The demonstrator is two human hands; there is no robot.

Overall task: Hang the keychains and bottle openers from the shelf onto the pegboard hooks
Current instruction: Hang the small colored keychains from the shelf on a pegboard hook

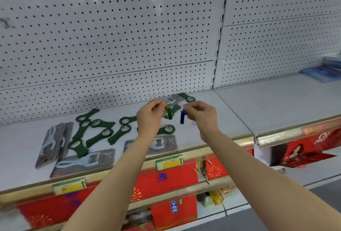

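Pickup step: left hand point(150, 114) pinches green keychain point(169, 112), right hand point(200, 114) blue keychain point(182, 117); next, probably find a pegboard point(110, 36) hook.

A single head-worn wide-angle view looks forward and slightly down at the shelf point(230, 112) — close enough that both forearms reach in from the bottom edge. The pegboard point(110, 36) behind the shelf fills the upper half, its lines bowed by the lens. Below the shelf's front lip, lower tiers show — blurred.
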